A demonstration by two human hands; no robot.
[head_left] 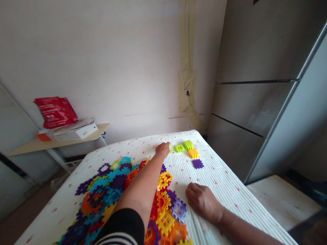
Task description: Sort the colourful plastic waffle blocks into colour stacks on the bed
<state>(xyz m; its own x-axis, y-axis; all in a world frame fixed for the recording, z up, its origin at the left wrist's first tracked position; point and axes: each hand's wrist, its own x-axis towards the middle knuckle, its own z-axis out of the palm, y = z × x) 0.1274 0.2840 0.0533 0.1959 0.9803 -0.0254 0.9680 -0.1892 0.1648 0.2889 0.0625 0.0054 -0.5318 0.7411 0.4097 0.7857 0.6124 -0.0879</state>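
Note:
My left hand (162, 148) is stretched far forward over the white bed (224, 183). Its fingers are closed on a light green plastic tile (171, 148) at the left end of a small row. In that row lie a green tile (179, 148), a thicker green tile (188, 144), an orange tile (193, 153) and a purple tile (197, 163). My right hand (201, 200) rests on the bed, knuckles up and fingers curled under, beside a lilac tile (178, 209). A big heap of coloured interlocking tiles (114, 190) lies under my left arm.
A low wooden shelf (58, 141) at the back left carries a red bag (55, 111) and a white box (76, 132). Grey cabinet panels (255, 102) stand to the right of the bed. The bed's far right corner lies close to the row of tiles.

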